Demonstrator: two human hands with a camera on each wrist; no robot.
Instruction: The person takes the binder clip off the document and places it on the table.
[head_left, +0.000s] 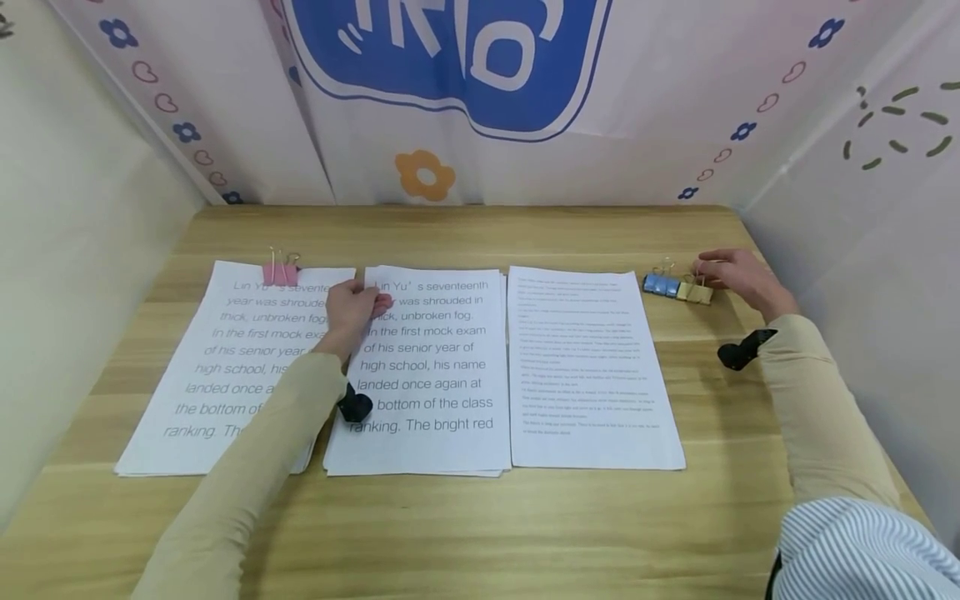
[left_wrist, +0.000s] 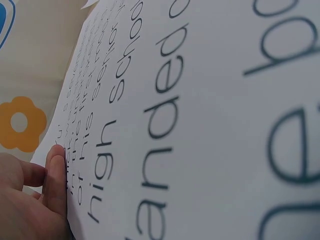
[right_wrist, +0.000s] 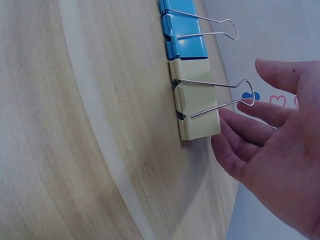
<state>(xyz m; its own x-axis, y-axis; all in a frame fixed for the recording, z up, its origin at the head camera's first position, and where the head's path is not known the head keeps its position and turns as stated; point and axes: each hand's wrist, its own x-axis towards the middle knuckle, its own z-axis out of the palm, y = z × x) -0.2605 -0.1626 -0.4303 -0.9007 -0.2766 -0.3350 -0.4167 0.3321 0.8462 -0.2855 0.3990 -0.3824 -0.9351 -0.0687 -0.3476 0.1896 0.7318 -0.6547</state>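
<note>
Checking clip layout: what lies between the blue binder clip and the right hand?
The yellow metal binder clip sits between blue binder clip and right hand, shown in the right wrist view.

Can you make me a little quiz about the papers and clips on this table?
1. True or false: the pink clip is fixed on the left paper stack.
2. Which clip is nearest the right hand? A) blue clip B) yellow clip C) pink clip
3. Fill in: the left hand rests on the top left corner of the ______ paper stack.

Key: 1 true; 2 B; 3 middle
</note>
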